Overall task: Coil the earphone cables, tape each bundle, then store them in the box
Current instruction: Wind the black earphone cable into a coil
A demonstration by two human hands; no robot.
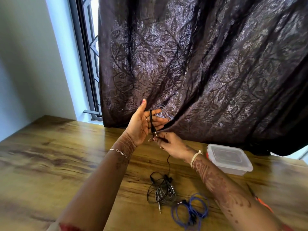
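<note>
My left hand (pixel 141 124) is raised with its palm up and fingers spread, and a black earphone cable (pixel 151 120) runs across those fingers. My right hand (pixel 168 144) pinches that cable just below its metal jack plug (pixel 155 133). The cable hangs down to a loose black and grey tangle of earphones (pixel 164 190) on the wooden table (pixel 66 160). A blue earphone cable (pixel 190 209) lies in loops to the right of the tangle. A clear plastic box (pixel 229 158) with its lid on stands at the right, behind my right forearm.
A dark leaf-patterned curtain (pixel 200 64) hangs behind the table and drapes onto its far edge. An orange object (pixel 265 205) lies partly hidden beside my right forearm. A window frame (pixel 86 55) and white wall are at the left.
</note>
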